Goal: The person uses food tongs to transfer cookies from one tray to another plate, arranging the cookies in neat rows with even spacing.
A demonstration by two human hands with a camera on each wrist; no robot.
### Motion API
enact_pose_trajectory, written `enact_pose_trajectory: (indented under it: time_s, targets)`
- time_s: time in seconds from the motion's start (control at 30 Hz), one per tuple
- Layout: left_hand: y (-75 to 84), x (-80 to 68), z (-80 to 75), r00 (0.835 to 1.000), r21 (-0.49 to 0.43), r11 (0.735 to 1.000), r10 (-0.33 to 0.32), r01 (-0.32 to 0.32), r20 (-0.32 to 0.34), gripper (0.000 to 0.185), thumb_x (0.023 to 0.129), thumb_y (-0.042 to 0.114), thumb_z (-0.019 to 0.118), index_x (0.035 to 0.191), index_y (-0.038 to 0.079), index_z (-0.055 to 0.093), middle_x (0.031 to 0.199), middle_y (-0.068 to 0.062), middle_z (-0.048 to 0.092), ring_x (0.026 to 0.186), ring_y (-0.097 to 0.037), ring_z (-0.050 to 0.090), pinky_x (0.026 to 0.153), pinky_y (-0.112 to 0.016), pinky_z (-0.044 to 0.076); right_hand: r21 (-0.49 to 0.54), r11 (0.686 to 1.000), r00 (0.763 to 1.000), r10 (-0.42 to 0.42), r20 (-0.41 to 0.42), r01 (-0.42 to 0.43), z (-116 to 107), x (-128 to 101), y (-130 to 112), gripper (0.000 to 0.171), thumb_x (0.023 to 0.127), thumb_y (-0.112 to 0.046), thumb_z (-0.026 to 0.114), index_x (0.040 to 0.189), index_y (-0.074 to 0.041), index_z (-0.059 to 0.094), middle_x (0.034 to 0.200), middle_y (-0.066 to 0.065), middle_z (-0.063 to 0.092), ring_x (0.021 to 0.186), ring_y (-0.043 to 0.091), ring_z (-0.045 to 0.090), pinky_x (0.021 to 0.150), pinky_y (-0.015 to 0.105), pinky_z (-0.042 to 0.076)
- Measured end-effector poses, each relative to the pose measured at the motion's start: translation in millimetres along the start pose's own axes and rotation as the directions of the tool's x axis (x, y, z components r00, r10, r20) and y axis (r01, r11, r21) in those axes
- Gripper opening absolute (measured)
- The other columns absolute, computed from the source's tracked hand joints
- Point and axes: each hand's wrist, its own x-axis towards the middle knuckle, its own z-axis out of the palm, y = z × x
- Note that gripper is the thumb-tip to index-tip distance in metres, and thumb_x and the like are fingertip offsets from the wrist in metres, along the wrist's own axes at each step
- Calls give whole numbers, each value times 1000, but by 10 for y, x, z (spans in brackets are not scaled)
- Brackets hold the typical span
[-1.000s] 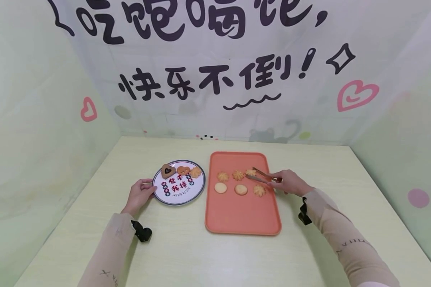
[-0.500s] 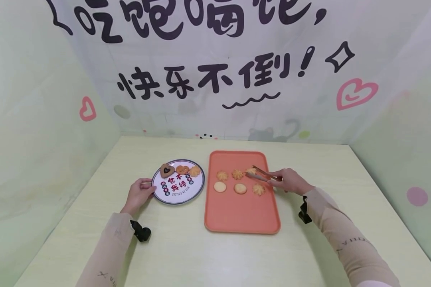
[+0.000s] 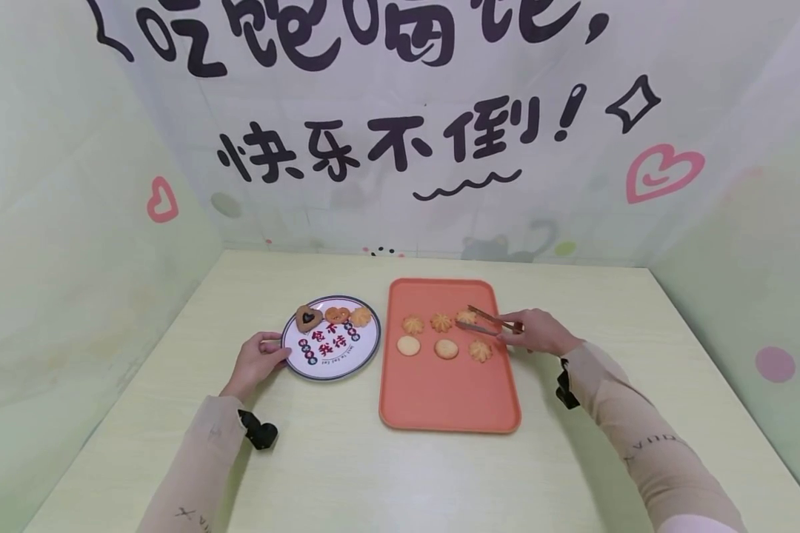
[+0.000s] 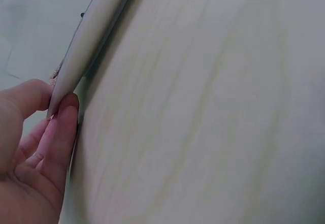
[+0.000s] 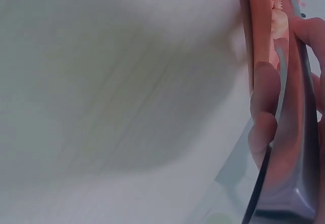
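Pinching the near-left rim of the round printed plate [image 3: 367, 344] between thumb and bent fingers, the left hand [image 3: 258, 363] holds it beside the orange tray [image 3: 450, 400]. The right hand [image 3: 536, 331] has its fingers curled round metal tongs [image 5: 292, 168], whose parted tips flank the back-right flower-shaped cookie [image 3: 466, 317] on the tray; whether they touch it, I cannot tell. Five more cookies lie there, two of them smooth rounds. The plate bears a dark-centred cookie [image 3: 308, 318], a heart-shaped pretzel cookie [image 3: 337, 315] and a small fluted cookie [image 3: 360, 317].
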Motion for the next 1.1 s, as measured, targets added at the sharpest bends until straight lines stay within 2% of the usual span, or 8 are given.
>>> enact_pose_trajectory:
  time_s: [0.2, 0.43, 0.57, 0.8, 0.93, 1.1]
  targets:
    - [1, -3, 1, 1000, 0, 1000, -8, 8, 13, 44, 83, 11, 61, 120, -3, 41, 93, -14, 57, 70, -9, 57, 65, -21, 52, -38, 999, 1000, -16, 17, 16, -20, 14, -27, 45, 86, -30, 58, 123, -6, 52, 54, 2, 50, 40, 11, 42, 40, 26, 39]
    - [-3, -20, 2, 1000, 34, 999, -15, 15, 4, 44, 83, 12, 61, 120, -2, 42, 90, -13, 55, 71, -11, 56, 64, -20, 51, -99, 990, 995, -102, -8, 100, 25, 11, -8, 39, 88, -26, 55, 120, -4, 54, 48, -5, 39, 42, 7, 29, 42, 21, 28]
    - [-34, -18, -1, 1000, 49, 999, -18, 18, -3, 44, 83, 12, 61, 120, -1, 42, 90, -13, 56, 70, -11, 56, 63, -20, 51, -97, 987, 991, -133, -14, 131, 65, 21, 17, 40, 88, -26, 54, 120, -2, 54, 48, -5, 37, 43, 6, 28, 42, 20, 27]
    - [-52, -3, 7, 1000, 33, 999, -13, 14, -8, 44, 83, 13, 61, 120, -1, 42, 91, -13, 57, 70, -10, 56, 64, -21, 51, -66, 990, 991, -130, -30, 128, 77, 17, 28, 39, 89, -26, 54, 119, -1, 55, 47, -5, 38, 41, 7, 27, 42, 21, 27]
    - [-48, 6, 13, 1000, 25, 1000, -12, 13, -9, 44, 83, 13, 61, 120, 0, 42, 91, -13, 56, 70, -10, 56, 65, -21, 52, -49, 992, 991, -119, -60, 116, 46, -3, 29, 39, 89, -26, 53, 119, -2, 55, 48, -4, 38, 41, 6, 25, 42, 21, 27]
    - [-37, 3, 19, 1000, 11, 1000, -5, 5, -5, 43, 82, 11, 61, 119, -1, 42, 90, -13, 56, 70, -11, 56, 65, -22, 52, -43, 989, 984, -143, -107, 139, -37, 1, -13, 38, 88, -24, 55, 119, -1, 55, 49, -4, 39, 42, 6, 25, 41, 21, 26]
